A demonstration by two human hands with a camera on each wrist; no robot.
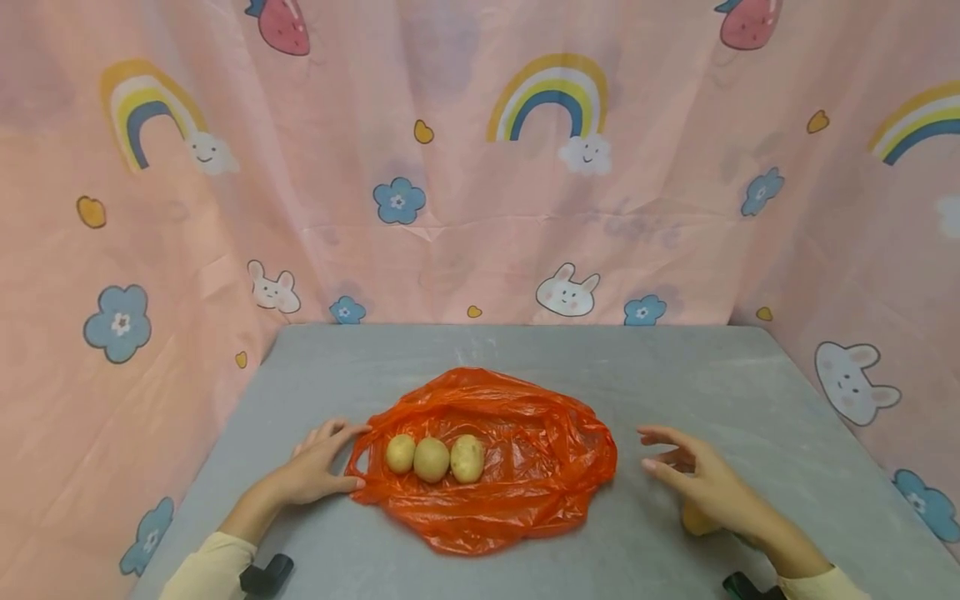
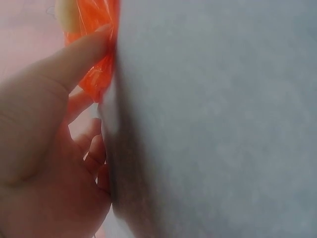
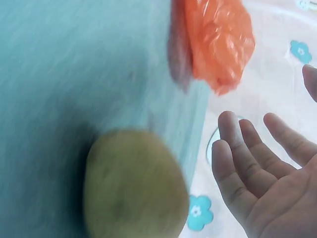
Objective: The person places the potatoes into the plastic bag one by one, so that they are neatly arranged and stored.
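An orange plastic bag (image 1: pixel 525 500) lies spread on the grey table (image 1: pixel 352 350). Three potatoes (image 1: pixel 431 460) sit in a row on its left part. At the bag's left end, beside a handle loop, my left hand (image 1: pixel 311 467) touches the edge with thumb and index finger spread apart. The left wrist view has the thumb (image 2: pixel 84 54) lying against the orange plastic. To the right of the bag, my right hand (image 1: pixel 697 471) is held off the table, holding nothing, its fingers loosely bent. Another potato (image 3: pixel 133 188) rests on the table under the right wrist, partly hidden in the head view.
A pink curtain (image 1: pixel 465 183) printed with rainbows, rabbits and flowers hangs behind the table and along both sides. Dark wrist-worn devices (image 1: pixel 267 575) show near both sleeves at the bottom.
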